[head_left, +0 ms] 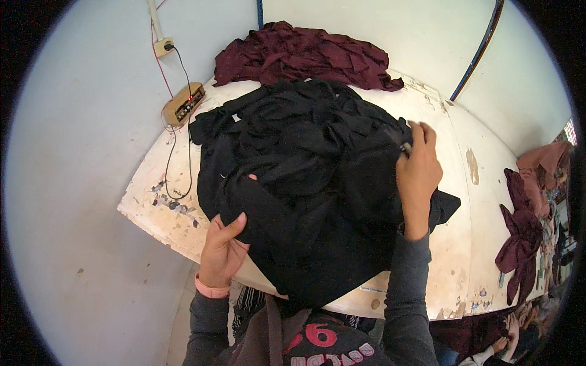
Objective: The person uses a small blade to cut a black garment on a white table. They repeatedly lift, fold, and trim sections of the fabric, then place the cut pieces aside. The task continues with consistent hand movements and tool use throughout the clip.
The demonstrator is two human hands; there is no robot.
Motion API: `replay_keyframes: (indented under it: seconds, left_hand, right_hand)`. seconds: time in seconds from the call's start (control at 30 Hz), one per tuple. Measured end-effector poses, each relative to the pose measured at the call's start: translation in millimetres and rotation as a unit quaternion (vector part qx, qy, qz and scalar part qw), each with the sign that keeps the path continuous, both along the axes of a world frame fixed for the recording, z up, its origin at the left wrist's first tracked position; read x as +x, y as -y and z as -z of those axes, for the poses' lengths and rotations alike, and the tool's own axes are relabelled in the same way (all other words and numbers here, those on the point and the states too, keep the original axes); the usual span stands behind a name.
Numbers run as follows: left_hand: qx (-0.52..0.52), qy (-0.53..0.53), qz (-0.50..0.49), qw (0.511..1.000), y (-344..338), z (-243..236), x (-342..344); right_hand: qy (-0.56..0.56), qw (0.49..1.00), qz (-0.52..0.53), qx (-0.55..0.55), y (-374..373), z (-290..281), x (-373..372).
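A large heap of black fabric (305,158) covers the middle of the white worktable (155,201). My left hand (224,247) grips the heap's lower left edge between thumb and fingers. My right hand (418,171) is curled at the upper right edge of the fabric, its fingers closed on something; a small light object shows at the fingertips, too small to make out. A small white tag (237,118) and a small orange spot (252,177) show on the black fabric.
Folded maroon fabric (305,55) lies along the back. A tan electrical box (183,104) with cables sits at the left, below a socket (163,46). More maroon cloth (519,238) and pink cloth (543,161) lie at right. Other people's hands (510,335) show at lower right. Walls border the table.
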State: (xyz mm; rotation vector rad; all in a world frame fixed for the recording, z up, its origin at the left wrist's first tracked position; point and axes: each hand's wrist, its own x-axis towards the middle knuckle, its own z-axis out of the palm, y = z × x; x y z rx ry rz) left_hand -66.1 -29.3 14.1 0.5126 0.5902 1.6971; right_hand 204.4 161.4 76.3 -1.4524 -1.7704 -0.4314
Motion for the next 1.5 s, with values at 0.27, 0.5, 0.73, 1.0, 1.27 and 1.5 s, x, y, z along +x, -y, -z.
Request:
replay_keyframes:
  seconds: [0.27, 0.5, 0.73, 1.0, 1.27, 1.5]
  left_hand:
    - [0.090, -0.109, -0.151, 0.978, -34.3, -8.9, 16.2]
    - [-0.056, 0.011, -0.175, 0.983, -50.3, 26.5, -32.5]
    - [-0.046, 0.061, -0.010, 0.997, -42.3, 43.5, 30.1]
    - [0.042, -0.147, -0.053, 0.987, -35.7, 43.3, 31.2]
    - [0.056, -0.605, -0.153, 0.780, -31.2, -6.8, -0.8]
    - [0.114, -0.578, -0.218, 0.778, -35.5, 7.5, 17.7]
  right_hand:
    - [-0.238, 0.732, -0.530, -0.357, 63.3, 25.0, -66.3]
    - [-0.029, 0.804, -0.393, -0.445, 49.6, 23.0, 3.0]
    - [-0.277, 0.765, -0.411, -0.412, 43.7, 49.4, -7.6]
    - [-0.426, 0.640, -0.479, -0.423, 51.9, 54.9, -54.2]
    - [-0.339, 0.630, -0.521, -0.466, 56.8, 42.0, -58.7]
    - [-0.332, 0.676, -0.498, -0.430, 51.7, 61.2, -57.6]
